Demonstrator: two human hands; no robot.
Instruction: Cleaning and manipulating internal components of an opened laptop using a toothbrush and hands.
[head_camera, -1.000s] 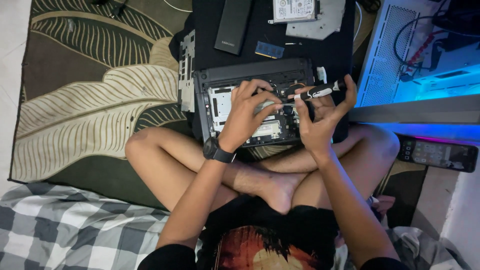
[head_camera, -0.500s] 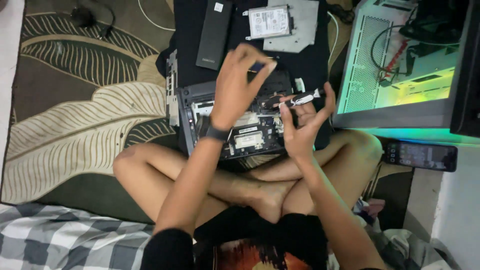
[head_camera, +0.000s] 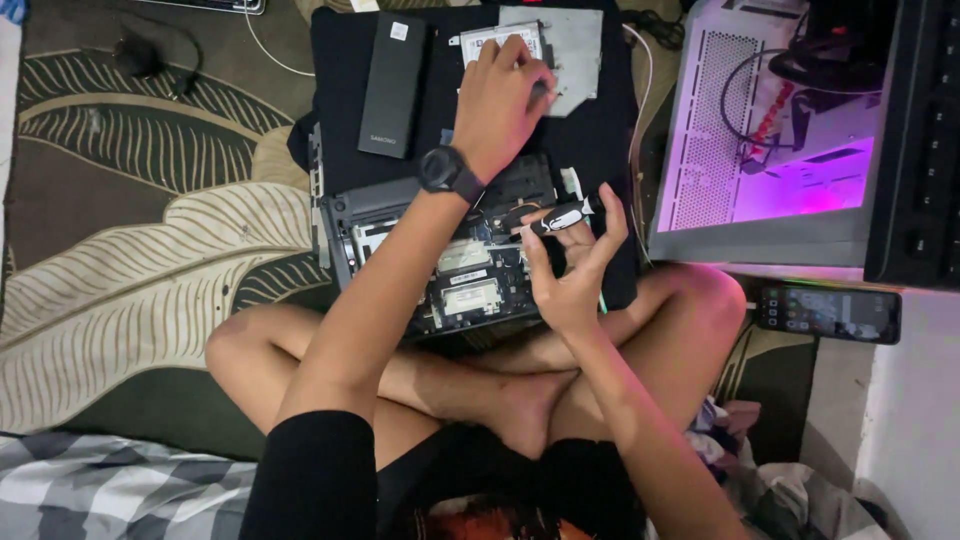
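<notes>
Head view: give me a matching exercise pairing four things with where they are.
Things:
1. left hand
2. right hand
3. black slab
4. phone

Places:
A. on the floor right of the knee
B. holding a black and white screwdriver over the opened laptop
C. flat on the black mat, left of the drive
D. on the silver drive at the mat's far end

Pairs: 1-D, 2-B, 3-C, 4-A

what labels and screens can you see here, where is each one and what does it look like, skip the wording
Phone: floor, right of the knee; flat black slab, screen lit with small coloured patches.
Drive label: top centre, under the left hand; pale rectangle on a silver drive.
Black slab: left of the drive; small white sticker near its top.
Laptop stickers: inside the opened chassis; white rectangles.
</notes>
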